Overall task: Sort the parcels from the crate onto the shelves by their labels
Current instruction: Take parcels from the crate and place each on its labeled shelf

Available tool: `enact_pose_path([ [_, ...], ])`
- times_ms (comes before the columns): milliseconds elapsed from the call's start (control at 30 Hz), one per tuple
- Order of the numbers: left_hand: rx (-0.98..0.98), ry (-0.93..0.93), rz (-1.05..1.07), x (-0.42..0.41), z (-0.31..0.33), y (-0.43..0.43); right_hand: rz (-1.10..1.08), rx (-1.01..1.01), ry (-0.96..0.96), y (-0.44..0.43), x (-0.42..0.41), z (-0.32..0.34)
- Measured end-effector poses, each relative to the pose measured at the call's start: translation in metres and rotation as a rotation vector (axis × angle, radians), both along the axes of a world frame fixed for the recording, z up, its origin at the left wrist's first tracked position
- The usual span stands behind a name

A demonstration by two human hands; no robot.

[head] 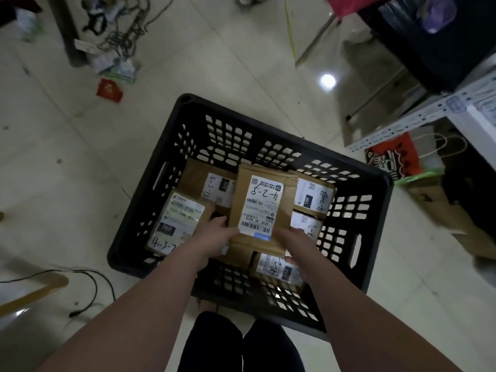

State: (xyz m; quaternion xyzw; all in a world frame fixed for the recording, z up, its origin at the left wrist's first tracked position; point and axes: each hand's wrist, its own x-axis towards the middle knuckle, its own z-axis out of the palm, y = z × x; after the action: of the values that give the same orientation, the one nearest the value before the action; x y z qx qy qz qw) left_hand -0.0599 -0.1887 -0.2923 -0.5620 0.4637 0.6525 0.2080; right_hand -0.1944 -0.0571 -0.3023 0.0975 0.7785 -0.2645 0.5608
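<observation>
Past a red packet [108, 89] on the floor at far left, looks down into a black crate [188, 108] with a 4-3-7 parcel [177, 224] against its left wall. Holds the top parcel [261, 208], label up and starting 4-2, above the others mid-crate, with left hand [214, 234] curled round its lower left edge, thumb on top, and right hand [295, 242] gripping its lower right corner. Further right, more parcels [314, 196] near the right wall, then a white shelf [402, 122] well apart from the crate.
</observation>
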Motion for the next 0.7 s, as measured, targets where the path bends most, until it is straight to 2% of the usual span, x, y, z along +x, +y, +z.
enact_pose_path([
  [133,-0.010,0.067,0.008,0.000,0.009,-0.004,-0.291,-0.114,-0.056,0.005,0.001,0.012],
  [233,0.026,0.070,0.050,0.000,0.023,-0.003,-0.423,-0.239,-0.127,0.008,-0.005,0.031],
  [433,0.097,0.086,0.156,0.000,0.055,0.001,-0.407,-0.393,-0.051,0.010,-0.015,0.059],
  [533,0.118,0.116,0.185,-0.001,0.068,0.000,-0.423,-0.379,0.053,0.007,-0.017,0.074],
  [700,0.131,0.148,0.162,-0.005,0.085,-0.004,-0.528,-0.394,0.110,0.006,-0.012,0.096],
])
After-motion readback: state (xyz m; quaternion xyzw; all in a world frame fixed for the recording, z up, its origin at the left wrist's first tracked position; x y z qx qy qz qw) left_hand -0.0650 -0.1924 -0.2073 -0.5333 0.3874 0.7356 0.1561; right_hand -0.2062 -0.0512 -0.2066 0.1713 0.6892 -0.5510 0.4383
